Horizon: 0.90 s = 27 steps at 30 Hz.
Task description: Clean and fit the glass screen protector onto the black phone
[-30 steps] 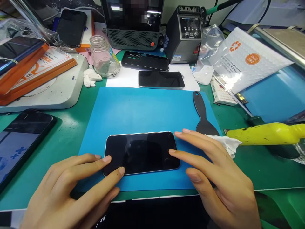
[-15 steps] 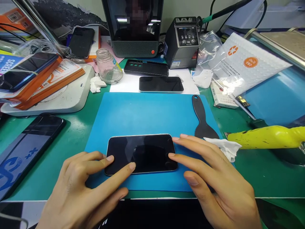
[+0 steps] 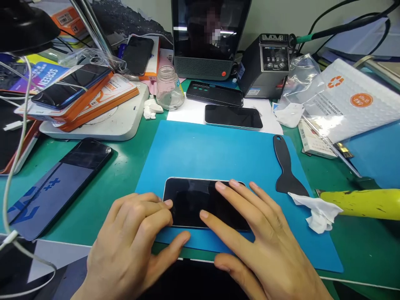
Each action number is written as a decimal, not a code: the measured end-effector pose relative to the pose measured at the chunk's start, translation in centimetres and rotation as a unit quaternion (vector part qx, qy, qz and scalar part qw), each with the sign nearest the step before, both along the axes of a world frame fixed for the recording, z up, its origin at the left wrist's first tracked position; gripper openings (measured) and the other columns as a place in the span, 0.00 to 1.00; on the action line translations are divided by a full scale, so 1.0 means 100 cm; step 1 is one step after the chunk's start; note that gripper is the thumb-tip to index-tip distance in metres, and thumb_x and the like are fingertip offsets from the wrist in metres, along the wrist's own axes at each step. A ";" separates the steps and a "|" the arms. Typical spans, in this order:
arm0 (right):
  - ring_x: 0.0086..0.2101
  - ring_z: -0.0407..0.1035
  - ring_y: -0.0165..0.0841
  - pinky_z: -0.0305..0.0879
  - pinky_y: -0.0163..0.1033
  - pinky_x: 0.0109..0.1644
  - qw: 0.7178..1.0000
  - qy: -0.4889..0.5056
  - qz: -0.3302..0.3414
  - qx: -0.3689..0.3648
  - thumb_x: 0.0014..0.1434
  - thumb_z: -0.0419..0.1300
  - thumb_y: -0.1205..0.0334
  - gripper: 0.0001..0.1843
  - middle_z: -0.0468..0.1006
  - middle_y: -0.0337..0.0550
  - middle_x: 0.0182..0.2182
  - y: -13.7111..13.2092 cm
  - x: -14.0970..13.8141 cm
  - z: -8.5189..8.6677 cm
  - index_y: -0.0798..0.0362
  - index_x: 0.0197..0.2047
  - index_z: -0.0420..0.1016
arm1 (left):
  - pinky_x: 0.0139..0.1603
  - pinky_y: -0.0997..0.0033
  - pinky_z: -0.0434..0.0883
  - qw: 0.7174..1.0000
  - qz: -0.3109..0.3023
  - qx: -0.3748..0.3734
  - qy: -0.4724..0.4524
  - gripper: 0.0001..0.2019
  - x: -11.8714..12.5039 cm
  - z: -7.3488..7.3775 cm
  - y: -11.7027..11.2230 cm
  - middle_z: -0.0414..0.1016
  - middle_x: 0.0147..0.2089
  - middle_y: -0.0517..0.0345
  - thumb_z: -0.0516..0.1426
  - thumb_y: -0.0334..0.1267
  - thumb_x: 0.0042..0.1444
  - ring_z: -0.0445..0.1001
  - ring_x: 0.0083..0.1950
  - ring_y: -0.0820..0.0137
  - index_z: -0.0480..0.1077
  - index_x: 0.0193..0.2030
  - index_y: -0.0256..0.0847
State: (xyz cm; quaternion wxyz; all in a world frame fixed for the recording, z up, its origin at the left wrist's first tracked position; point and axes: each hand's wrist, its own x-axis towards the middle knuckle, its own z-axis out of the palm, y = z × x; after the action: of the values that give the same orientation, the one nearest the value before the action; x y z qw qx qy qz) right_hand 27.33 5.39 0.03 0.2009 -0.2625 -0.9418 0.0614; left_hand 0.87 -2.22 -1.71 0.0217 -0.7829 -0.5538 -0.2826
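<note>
A smartphone (image 3: 190, 202) with a dark screen and a pale rim lies face up on the blue mat (image 3: 215, 150), close to its front edge. My left hand (image 3: 134, 237) rests at the phone's left end, its fingertips bent against that end and its thumb held apart below. Over the screen, my right hand (image 3: 256, 233) is spread out, with its fingertips on the glass and its thumb off the phone's near side. It covers the phone's right end. Neither hand grips the phone. Right of it lie a black plastic scraper (image 3: 286, 166) and a crumpled white tissue (image 3: 320, 212).
Behind the mat are two dark phone-shaped pieces, one a phone (image 3: 234, 116), plus a glass jar (image 3: 170, 89) and a grey soldering station (image 3: 265, 66). Left lies a large phone (image 3: 62, 183) beside stacked boxes (image 3: 96, 104). A yellow handle (image 3: 362, 203) and bubble mailer (image 3: 359, 100) stand right.
My right hand has moved left from the phone's right end onto its screen. My left index finger has drawn back off the glass toward the left end. The view has turned left.
</note>
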 end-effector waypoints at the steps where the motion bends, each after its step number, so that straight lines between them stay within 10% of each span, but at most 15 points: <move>1: 0.81 0.50 0.43 0.46 0.58 0.84 1.000 -0.003 -0.009 0.000 0.81 0.57 0.53 0.23 0.65 0.53 0.78 0.002 -0.002 0.000 0.47 0.73 0.75 | 0.59 0.51 0.68 1.000 -0.001 0.002 0.000 0.10 0.000 0.000 0.001 0.72 0.51 0.49 0.63 0.30 0.73 0.72 0.59 0.59 0.67 0.55 0.39; 27: 0.78 0.57 0.44 0.49 0.59 0.83 0.993 0.013 -0.116 0.020 0.77 0.58 0.67 0.21 0.70 0.53 0.73 -0.018 -0.033 0.007 0.50 0.69 0.78 | 0.61 0.56 0.70 0.999 -0.023 0.046 0.004 0.05 -0.011 -0.007 0.001 0.79 0.50 0.49 0.65 0.33 0.72 0.75 0.58 0.60 0.73 0.50 0.40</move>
State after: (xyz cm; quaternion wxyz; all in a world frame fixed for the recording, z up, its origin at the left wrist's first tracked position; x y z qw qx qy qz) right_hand 24.04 3.61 0.73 0.2242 -0.3654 -0.9032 0.0224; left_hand -0.22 -2.12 -2.36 0.0538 -0.7945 -0.5222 -0.3053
